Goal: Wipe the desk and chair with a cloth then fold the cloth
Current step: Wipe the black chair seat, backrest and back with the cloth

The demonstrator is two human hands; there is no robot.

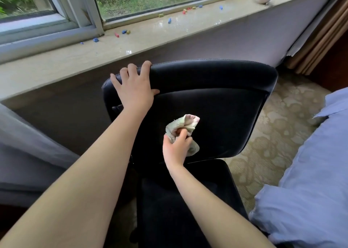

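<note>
Against the chair back (pixel 216 101), press the bunched cloth (pixel 188 122), gripped in the right hand (pixel 176 148), flat and sweep in overlapping strokes, bracing with the left hand (pixel 134 89), fingers curled over the top edge.

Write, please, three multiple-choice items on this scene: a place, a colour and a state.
1. Where on the chair does the left hand rest? A. the seat B. the top edge of the back C. an armrest
2. What colour is the chair? A. black B. red C. white
3. How is the cloth in the right hand? A. folded flat B. bunched up C. spread wide
Answers: 1 B, its fingers hook over the backrest's top; 2 A, back and seat are black; 3 B, it is crumpled in the grip.
</note>
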